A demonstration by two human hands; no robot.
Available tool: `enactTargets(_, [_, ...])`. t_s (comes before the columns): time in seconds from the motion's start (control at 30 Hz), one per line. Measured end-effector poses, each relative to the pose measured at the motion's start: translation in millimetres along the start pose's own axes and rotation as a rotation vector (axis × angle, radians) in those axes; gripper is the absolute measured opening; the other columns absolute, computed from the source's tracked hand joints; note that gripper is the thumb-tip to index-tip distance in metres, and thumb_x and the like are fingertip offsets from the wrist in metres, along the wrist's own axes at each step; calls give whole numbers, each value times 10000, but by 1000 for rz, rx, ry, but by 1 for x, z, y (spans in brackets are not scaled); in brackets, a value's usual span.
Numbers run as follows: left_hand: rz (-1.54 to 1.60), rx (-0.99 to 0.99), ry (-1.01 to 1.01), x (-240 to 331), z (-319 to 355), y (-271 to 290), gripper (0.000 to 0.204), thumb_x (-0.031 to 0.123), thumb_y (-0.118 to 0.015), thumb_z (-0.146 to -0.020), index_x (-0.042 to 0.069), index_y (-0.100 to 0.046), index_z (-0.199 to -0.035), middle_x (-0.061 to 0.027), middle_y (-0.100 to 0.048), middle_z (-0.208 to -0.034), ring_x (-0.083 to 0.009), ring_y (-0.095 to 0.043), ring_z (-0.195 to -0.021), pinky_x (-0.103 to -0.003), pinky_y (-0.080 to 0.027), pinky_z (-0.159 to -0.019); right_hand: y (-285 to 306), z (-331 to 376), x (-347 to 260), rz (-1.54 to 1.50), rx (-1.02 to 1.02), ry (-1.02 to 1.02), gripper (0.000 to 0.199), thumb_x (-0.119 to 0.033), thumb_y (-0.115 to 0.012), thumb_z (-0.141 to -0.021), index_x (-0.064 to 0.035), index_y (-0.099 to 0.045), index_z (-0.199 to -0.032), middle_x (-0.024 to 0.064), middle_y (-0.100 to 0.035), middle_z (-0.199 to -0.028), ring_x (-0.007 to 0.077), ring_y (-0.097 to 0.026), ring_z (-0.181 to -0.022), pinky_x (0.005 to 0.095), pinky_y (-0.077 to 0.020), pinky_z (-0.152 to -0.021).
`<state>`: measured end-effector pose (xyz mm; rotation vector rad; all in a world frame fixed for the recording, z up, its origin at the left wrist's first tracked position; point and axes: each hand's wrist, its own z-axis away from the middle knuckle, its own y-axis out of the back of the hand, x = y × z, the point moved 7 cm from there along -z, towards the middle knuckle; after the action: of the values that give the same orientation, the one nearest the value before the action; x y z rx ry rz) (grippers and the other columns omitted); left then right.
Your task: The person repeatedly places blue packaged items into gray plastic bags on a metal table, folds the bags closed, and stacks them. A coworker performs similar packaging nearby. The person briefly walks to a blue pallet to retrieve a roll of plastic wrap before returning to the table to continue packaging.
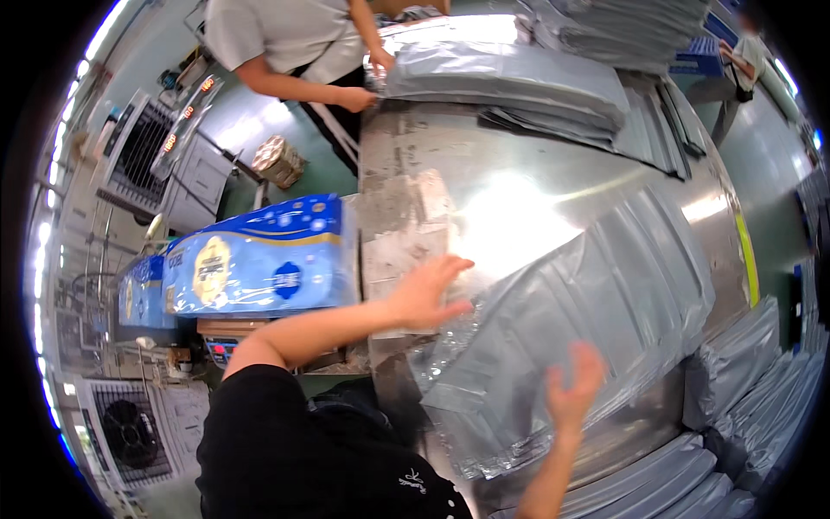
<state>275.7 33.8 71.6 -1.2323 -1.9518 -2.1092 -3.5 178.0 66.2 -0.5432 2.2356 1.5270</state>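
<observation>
A large grey plastic bag (596,294) lies lengthwise on the metal table in front of me, its surface creased and its near-left end crumpled. My left hand (428,292) is open beside that end, fingers spread and holding nothing. Over the near side of the bag is my right hand (575,385), a little blurred, its fingers apart and nothing in them. Whether it touches the plastic I cannot tell. To the left of my left arm sits a blue plastic-wrapped pack (259,259) with a gold band, and a second blue pack (143,292) stands behind it.
Across the metal table (493,164), a person's hands (359,97) are at the end of another filled grey bag (510,78). Grey bags (640,30) are piled at the far right, with more grey bags (640,484) at the near right. Another person (739,65) stands farther off.
</observation>
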Motion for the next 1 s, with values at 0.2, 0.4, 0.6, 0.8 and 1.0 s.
enactTargets(0.2, [-574,403,45,-183,93,285,361,275,-678,-815,49,-604,-1087,-130,-615,-1030,-335,-589,-935,-417,-481,-811,-123,63,-235,-755,-302,54,141,-154,-691,-817,-48,-674,-907,108,-664,-843,262,-623,-771,348,-505,-700])
enactTargets(0.4, [-472,240,637,-271,155,274,675,632,-506,-845,-7,-685,-726,-232,-638,-737,-404,-622,-762,-476,-469,-699,-292,115,-361,-983,-936,-380,1001,-439,-711,-803,-25,-116,-1494,227,-498,-1311,256,-641,-943,345,-508,-825])
enactTargets(0.6, [-406,548,67,-105,142,282,506,411,-605,-890,-13,-500,-633,-161,-529,-605,-350,-493,-575,-429,-381,-550,-230,73,-384,-852,-515,-310,1020,-467,-814,-635,60,-337,-1367,279,-325,-1410,430,-295,-1324,446,-242,-1115])
enactTargets(0.8, [345,632,-100,21,126,304,428,277,-544,-967,1,-412,-668,-41,-321,-576,-109,-297,-558,-309,-283,-496,-86,79,-354,-640,158,-155,738,-433,-830,-655,-17,-562,-1203,177,-560,-1218,342,-535,-1089,423,-401,-991])
enactTargets(1.0, [1179,315,-298,132,105,237,446,313,-444,-1022,47,-517,-671,60,-438,-620,-52,-378,-595,-255,-328,-526,85,174,-348,-606,861,-471,612,-226,-832,-685,-8,-565,-1191,114,-593,-1142,249,-579,-1024,385,-482,-907])
